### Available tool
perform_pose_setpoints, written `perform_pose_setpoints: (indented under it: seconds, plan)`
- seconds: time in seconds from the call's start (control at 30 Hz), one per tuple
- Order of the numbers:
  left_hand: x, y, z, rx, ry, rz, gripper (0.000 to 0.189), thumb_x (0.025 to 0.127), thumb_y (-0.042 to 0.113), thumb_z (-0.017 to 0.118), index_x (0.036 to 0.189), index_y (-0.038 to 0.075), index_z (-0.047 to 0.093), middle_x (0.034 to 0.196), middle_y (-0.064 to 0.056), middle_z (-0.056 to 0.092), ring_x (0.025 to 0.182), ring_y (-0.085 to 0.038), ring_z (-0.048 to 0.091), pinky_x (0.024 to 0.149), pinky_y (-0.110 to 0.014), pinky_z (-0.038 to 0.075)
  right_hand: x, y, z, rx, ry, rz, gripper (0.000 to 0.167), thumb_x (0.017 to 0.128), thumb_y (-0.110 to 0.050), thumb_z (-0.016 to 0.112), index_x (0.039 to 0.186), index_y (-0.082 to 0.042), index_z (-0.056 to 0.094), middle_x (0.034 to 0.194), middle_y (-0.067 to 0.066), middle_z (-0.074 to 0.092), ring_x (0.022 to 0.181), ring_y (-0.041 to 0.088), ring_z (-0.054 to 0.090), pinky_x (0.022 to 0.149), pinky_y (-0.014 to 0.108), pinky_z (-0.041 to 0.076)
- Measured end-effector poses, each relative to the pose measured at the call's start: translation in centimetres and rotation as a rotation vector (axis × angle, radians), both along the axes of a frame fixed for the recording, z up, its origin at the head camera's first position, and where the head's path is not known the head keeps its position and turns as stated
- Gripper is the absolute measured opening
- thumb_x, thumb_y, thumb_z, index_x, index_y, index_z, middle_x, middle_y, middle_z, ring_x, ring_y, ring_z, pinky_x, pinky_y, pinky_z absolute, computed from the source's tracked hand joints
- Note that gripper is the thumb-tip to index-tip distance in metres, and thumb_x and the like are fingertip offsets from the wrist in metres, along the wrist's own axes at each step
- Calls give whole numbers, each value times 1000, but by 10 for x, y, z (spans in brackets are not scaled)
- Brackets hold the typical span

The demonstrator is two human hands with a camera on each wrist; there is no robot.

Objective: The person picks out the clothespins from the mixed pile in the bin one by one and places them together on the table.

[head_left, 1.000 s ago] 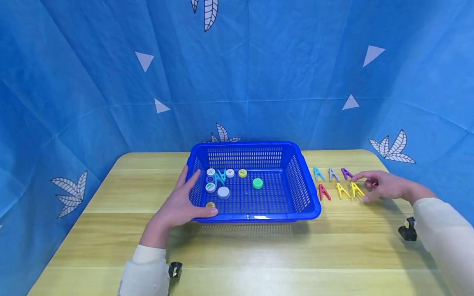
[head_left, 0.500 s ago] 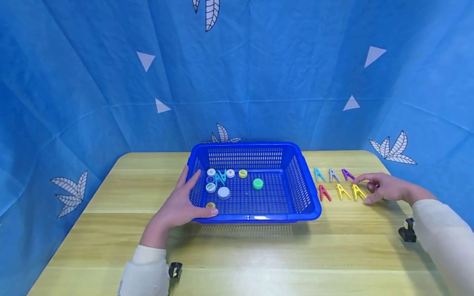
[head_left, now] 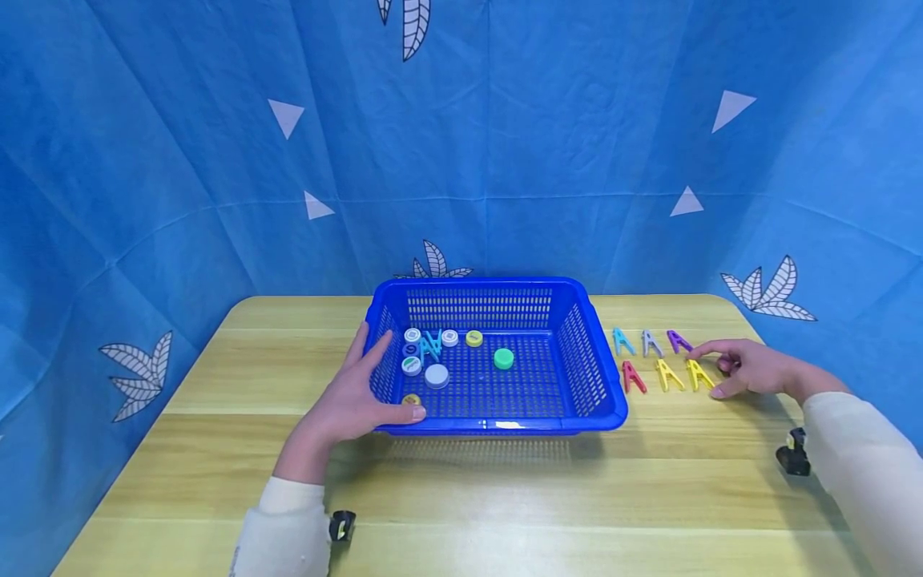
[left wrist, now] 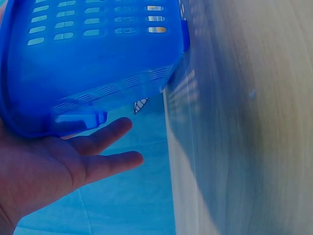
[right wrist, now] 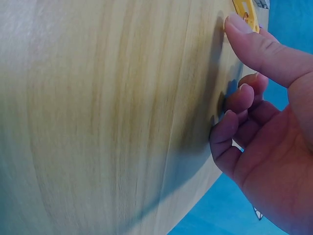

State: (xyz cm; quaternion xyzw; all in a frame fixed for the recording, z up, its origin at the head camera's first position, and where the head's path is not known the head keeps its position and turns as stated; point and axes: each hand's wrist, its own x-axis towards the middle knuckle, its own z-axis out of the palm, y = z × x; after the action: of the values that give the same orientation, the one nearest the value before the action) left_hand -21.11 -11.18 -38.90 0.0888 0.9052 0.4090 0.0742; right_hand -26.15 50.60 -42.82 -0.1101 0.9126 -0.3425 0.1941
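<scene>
Nearest, two pale sleeves point(head_left: 281, 529) reach in over the wood-grain counter point(head_left: 505, 497), each with a small black device beside the wrist. The left hand point(head_left: 353, 401) sits at the near-left corner of the blue plastic basket point(head_left: 497, 424), thumb across the near rim, apparently to steady it; the fingers are nearly straight and spread, not wrapped round, and the left wrist view shows two of them clear of the outer wall. Right of the basket, the right hand point(head_left: 750, 369) comes in low from the side, forearm slanting inward, thumb and forefinger narrowed to opposite ends of the end yellow clothespin point(head_left: 695, 370), seemingly a light lengthwise pinch to line it up; its other fingers curl toward the palm. That clothespin lies flat on the counter, in a row with another yellow pin point(head_left: 664, 369) and a red pin point(head_left: 630, 371). Inside the basket, bottle caps point(head_left: 436, 376) lie mostly leftward around light-blue clips point(head_left: 430, 346), with a green cap point(head_left: 503, 358) apart. Farther back, purple point(head_left: 675, 340), grey point(head_left: 649, 340) and light-blue pins point(head_left: 619, 337) form a second row, probably spaced for easy telling apart. A blue patterned curtain point(head_left: 548, 144) hangs behind.
</scene>
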Motion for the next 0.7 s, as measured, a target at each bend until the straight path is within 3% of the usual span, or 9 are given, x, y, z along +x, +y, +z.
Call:
perform_pose_setpoints:
  seconds: [0.33, 0.5, 0.7]
  plan:
    - [1, -1, 0, 5, 0, -4, 128, 61, 63, 88, 162, 27, 18, 166, 3, -13, 148, -45, 8, 106, -68, 29, 1, -1, 3, -13, 13, -4, 63, 76, -13, 87, 131, 2, 59, 81, 8, 42, 73, 23, 40, 63, 30, 36]
    - [1, -1, -1, 5, -4, -1, 129, 60, 63, 88, 162, 27, 18, 166, 3, -13, 148, -45, 9, 106, -67, 29, 1, -6, 10, -37, 28, -3, 62, 77, -10, 85, 131, 2, 58, 78, 9, 43, 68, 21, 41, 59, 30, 38]
    - [0, 0, 0, 7, 6, -4, 129, 60, 63, 88, 162, 26, 18, 166, 3, -12, 148, -44, 8, 106, -67, 29, -2, -18, 20, -27, 49, -4, 59, 79, -12, 85, 131, -2, 58, 84, 12, 45, 73, 22, 42, 61, 32, 39]
